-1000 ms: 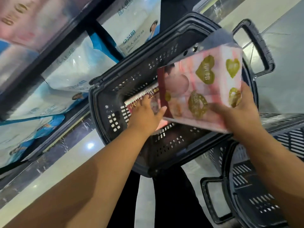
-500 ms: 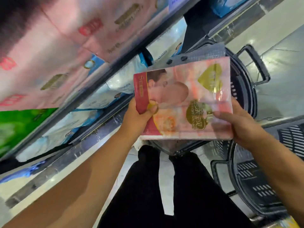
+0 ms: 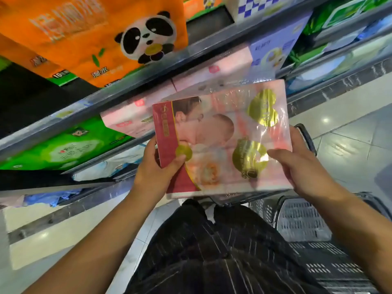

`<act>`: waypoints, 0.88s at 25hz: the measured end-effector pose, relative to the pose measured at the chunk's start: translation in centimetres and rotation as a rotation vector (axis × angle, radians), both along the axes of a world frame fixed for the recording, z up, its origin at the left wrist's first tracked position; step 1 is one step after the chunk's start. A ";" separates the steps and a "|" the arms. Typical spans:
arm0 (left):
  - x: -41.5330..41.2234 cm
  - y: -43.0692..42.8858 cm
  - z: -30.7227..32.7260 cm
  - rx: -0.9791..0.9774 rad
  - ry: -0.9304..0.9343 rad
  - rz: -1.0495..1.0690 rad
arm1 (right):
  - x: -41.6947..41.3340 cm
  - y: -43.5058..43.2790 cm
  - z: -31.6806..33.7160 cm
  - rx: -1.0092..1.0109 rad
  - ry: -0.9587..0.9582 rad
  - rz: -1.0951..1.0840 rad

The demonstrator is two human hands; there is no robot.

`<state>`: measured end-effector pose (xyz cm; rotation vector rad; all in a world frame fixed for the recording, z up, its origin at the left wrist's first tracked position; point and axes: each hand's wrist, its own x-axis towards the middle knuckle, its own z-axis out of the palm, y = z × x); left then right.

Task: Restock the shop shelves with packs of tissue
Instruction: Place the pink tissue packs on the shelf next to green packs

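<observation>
A pink tissue pack [image 3: 224, 132] with gold heart marks and a red strip on its left side is held up in front of the shelves. My left hand [image 3: 157, 168] grips its lower left corner, thumb over the front. My right hand [image 3: 297, 164] holds its right edge, thumb on the front face. Directly behind the pack, matching pink tissue packs [image 3: 129, 122] lie on the middle shelf [image 3: 89, 107].
Orange panda packs [image 3: 101, 37] fill the shelf above; green packs [image 3: 63, 147] lie left of the pink ones. Blue-and-white packs sit on lower shelves. Black shopping baskets [image 3: 301, 221] stand on the tiled floor at lower right, behind my dark trousers.
Both hands lifted the pink pack out of the basket and raised it to middle-shelf height. The view tilted up, bringing the orange and green packs into sight.
</observation>
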<state>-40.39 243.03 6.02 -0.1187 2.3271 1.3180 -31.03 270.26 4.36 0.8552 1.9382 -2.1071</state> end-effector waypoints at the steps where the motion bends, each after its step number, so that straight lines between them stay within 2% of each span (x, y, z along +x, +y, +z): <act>1: 0.1 -0.4 1.3 0.006 0.026 0.025 | -0.4 -0.1 1.3 0.023 0.017 0.027; 7: 0.4 -2.6 9.3 0.069 0.240 0.121 | -2.6 -1.6 9.1 0.183 0.176 0.088; 13: -0.7 -3.9 17.4 0.056 0.460 0.202 | -5.7 -3.0 17.6 0.315 0.420 0.154; 17: -1.9 -4.2 21.5 0.018 0.605 0.207 | -7.8 -3.4 22.3 0.422 0.566 0.106; 22: -4.0 -4.1 26.5 0.062 0.756 0.243 | -10.6 -3.4 27.4 0.448 0.711 0.097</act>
